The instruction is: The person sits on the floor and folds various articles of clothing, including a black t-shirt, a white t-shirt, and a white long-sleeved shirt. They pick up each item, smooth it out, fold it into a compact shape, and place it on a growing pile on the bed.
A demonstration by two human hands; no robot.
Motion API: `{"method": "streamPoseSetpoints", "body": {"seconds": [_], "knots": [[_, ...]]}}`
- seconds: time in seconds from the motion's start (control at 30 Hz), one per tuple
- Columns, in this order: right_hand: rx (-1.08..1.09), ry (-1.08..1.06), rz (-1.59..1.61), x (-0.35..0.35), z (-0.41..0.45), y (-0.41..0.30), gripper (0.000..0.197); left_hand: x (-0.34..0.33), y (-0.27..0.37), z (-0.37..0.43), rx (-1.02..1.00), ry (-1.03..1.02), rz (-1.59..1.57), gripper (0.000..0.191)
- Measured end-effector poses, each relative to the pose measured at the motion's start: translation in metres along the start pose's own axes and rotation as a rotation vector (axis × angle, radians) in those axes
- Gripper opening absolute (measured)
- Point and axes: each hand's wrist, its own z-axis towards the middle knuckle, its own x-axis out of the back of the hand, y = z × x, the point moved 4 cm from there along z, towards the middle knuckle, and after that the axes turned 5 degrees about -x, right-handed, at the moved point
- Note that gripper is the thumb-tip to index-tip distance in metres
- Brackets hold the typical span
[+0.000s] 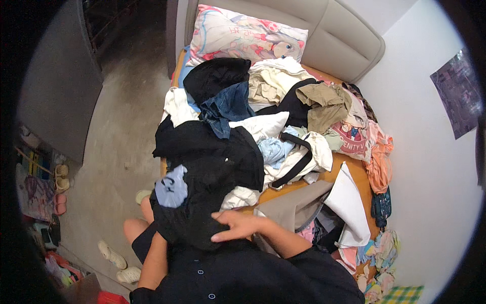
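A black T-shirt (212,190) with a pale blue printed patch (172,187) is spread from my lap onto the bed. My left hand is out of sight under or inside its near left part; only the forearm shows. On the shirt's near right side lies my right hand (239,226), thumb and a finger apart against the dark cloth. Whether it grips the fabric cannot be told. Beyond the shirt, dark blue denim (231,104) overlaps its far edge. Crumpled white cloth (241,197) pokes out beside it, just past my right hand.
Mixed clothes cover the bed, with a khaki garment (326,104) and a black strap (294,171). At right sits an open fabric storage box (292,203). A printed pillow (246,36) leans on the headboard (341,34). Cream clogs (112,255) lie on the floor.
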Motion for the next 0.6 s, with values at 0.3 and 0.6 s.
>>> {"method": "streamPoseSetpoints", "body": {"seconds": [0.3,0.6], "knots": [[0.266,0.433,-0.446,0.034,-0.058,-0.084,0.067,0.037,0.022,-0.073,0.39,0.263,-1.592,0.066],[-0.768,0.327,-0.821,0.008,-0.051,0.093,0.043,0.045,-0.014,-0.179,0.501,0.296,-1.633,0.069]]}}
